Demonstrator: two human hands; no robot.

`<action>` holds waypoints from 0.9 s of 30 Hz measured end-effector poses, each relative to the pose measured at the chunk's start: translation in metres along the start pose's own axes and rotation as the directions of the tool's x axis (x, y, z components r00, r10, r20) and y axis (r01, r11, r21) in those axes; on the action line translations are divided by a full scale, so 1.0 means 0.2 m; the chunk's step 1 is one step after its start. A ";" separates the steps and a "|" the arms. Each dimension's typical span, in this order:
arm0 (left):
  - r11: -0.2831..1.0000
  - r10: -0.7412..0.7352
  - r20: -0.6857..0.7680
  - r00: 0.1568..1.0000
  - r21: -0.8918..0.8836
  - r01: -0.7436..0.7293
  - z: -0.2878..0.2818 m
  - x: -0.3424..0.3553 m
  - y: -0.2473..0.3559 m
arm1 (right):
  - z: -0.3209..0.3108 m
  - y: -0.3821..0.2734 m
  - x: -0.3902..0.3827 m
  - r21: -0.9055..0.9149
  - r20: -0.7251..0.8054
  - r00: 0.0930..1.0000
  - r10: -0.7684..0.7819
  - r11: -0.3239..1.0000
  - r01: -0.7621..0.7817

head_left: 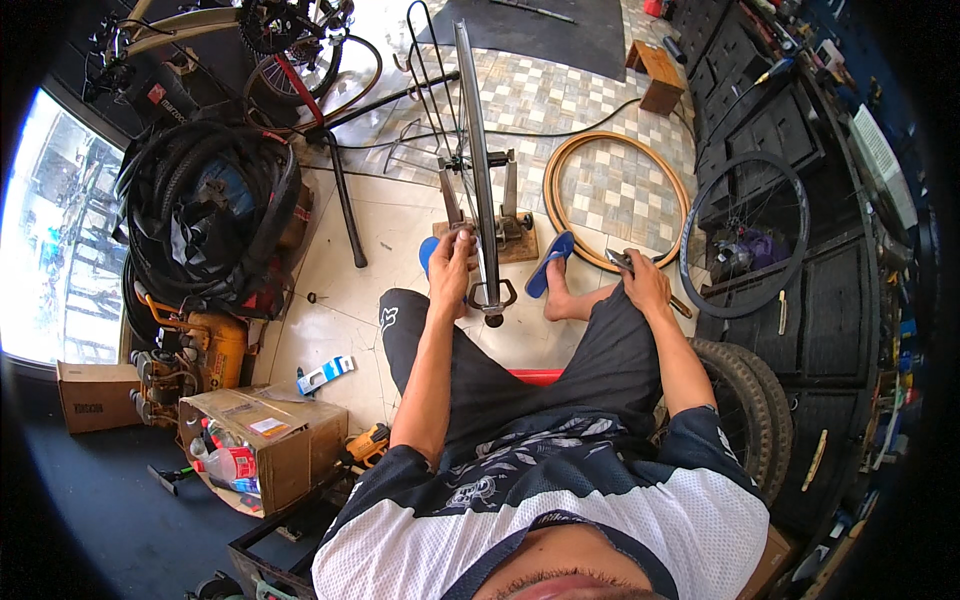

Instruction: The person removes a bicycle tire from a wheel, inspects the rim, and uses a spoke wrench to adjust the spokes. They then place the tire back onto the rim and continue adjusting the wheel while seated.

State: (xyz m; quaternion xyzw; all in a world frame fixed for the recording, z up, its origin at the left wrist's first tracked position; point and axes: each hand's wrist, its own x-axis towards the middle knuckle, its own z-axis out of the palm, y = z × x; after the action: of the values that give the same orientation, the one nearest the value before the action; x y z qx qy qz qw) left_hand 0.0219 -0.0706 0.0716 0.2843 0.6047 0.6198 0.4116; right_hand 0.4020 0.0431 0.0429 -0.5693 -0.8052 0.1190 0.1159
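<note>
A bicycle wheel (480, 170) stands upright in front of me, edge-on, held in a truing stand (508, 190) on a wooden base. Close beside the near part of its rim is my left hand (452, 268), fingers bent and pressed together; what lies between them, if anything, is hidden. The stand's caliper arms (492, 295) reach round the bottom of the rim. Over my right knee rests my right hand (646, 288), closed round a small silver metal tool (622, 262) whose exact kind I cannot make out.
Two tan-walled tyres (553, 190) lie on the tiles, near a black wheel (690, 235) leaning on dark drawers (825, 240). Left are piled black tyres (140, 215), an orange compressor (222, 345), a cardboard box (310, 435) with bottles and a blue-white package (326, 374).
</note>
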 end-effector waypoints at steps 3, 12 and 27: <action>0.984 -0.040 -0.014 0.999 0.171 0.042 -0.09 0.04 -0.31 | 0.00 -0.02 0.02 0.010 0.004 1.000 -0.020 1.000 0.020; 0.962 -0.078 0.149 0.986 0.269 0.035 -0.02 -0.03 -0.32 | 0.00 0.01 0.00 -0.010 0.005 1.000 -0.004 1.000 0.004; 0.925 0.016 0.114 0.993 0.377 -0.058 0.00 0.06 -0.05 | -0.01 -0.01 0.00 -0.005 0.021 0.999 0.025 1.000 -0.025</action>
State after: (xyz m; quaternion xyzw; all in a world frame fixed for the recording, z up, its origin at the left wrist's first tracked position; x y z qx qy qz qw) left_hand 0.0183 -0.0610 0.0604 0.4030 0.6844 0.4824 0.3695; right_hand 0.4010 0.0431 0.0457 -0.5784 -0.7994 0.1244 0.1046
